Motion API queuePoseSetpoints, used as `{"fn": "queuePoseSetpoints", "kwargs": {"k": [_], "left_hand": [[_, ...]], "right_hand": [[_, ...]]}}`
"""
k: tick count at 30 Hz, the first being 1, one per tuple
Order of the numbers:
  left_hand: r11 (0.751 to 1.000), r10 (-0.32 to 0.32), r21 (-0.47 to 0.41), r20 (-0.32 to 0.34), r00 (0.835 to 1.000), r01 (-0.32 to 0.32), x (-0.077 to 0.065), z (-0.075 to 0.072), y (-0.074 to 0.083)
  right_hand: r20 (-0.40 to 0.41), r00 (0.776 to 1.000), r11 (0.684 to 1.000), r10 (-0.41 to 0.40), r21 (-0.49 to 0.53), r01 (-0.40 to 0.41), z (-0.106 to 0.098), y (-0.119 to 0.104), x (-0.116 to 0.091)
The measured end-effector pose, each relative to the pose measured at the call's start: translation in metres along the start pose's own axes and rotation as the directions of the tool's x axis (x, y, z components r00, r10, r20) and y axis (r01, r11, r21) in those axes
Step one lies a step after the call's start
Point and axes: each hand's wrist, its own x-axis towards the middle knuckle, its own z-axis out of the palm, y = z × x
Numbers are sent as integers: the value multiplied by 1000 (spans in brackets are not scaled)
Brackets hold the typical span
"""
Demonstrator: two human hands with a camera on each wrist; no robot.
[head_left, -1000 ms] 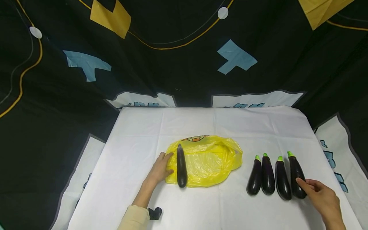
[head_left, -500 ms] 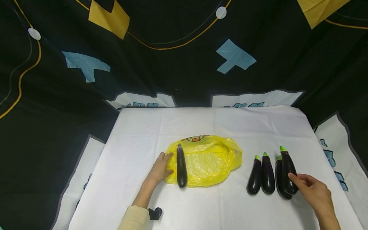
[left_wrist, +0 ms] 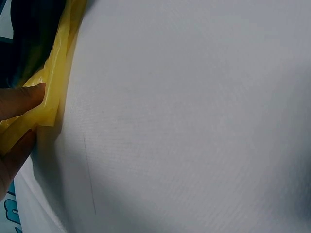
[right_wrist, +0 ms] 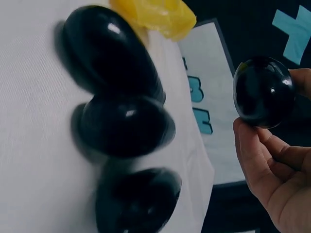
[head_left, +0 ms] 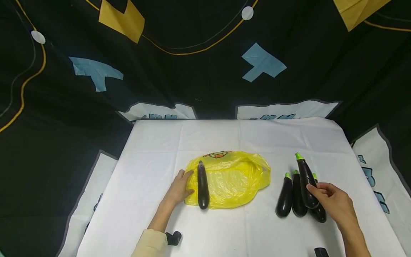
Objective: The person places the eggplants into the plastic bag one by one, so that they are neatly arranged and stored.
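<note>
My left hand [head_left: 177, 189] pinches the left edge of a yellow plastic bag [head_left: 236, 184]; in the left wrist view a finger and the thumb lie on either side of the bag's edge [left_wrist: 51, 104]. One dark purple eggplant [head_left: 203, 187] lies upright in line with the bag's left side, close to those fingertips. On the right, my right hand [head_left: 337, 203] holds another eggplant [head_left: 305, 182] near its thick lower end, green stem pointing away. The right wrist view shows this eggplant [right_wrist: 264, 92] raised off the table, between thumb and fingers.
Three eggplants lie side by side beneath the held one: a left one [head_left: 284, 198], a middle one [head_left: 297, 200] and a partly covered right one [head_left: 319, 214]. A white cloth [head_left: 221, 232] covers the table. Behind it hangs a black patterned curtain [head_left: 179, 78].
My right hand has lifted the rightmost eggplant and carried it left, over the other eggplants. My left hand, the bag and the eggplant there have stayed put.
</note>
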Motion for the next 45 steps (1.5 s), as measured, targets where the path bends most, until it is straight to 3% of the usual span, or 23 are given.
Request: {"fn": "queuePoseSetpoints", "kwargs": {"k": [7, 16, 45], "left_hand": [[1000, -5, -1, 5, 1000, 5, 1, 0, 0], [1000, -13, -19, 7, 1000, 13, -1, 0, 0], [1000, -9, -25, 11, 1000, 9, -1, -2, 1]], "right_hand": [[59, 995, 997, -77, 10, 77, 8, -15, -2], [68, 979, 981, -191, -7, 192, 26, -39, -3], [163, 938, 952, -305, 44, 301, 87, -81, -4]]}}
